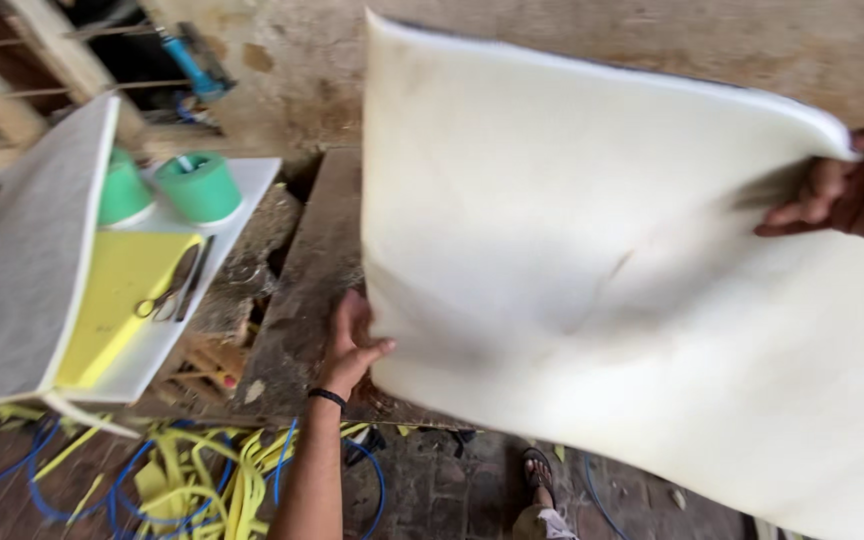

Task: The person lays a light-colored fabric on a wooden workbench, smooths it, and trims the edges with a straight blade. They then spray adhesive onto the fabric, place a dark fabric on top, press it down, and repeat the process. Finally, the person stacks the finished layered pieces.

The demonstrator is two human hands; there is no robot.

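Your left hand (350, 345) grips the foam sheet (602, 280) at its lower left edge, your right hand (852, 195) pinches its upper right corner, sheet slanting between them.

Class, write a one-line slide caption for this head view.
Both hands, left and right, hold a large white foam sheet beside green tape rolls.

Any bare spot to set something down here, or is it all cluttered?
Free: the wooden plank between the white table and the foam sheet that the left hand and right hand grip. Crowded: table with green rolls and scissors; floor with yellow and blue cords.
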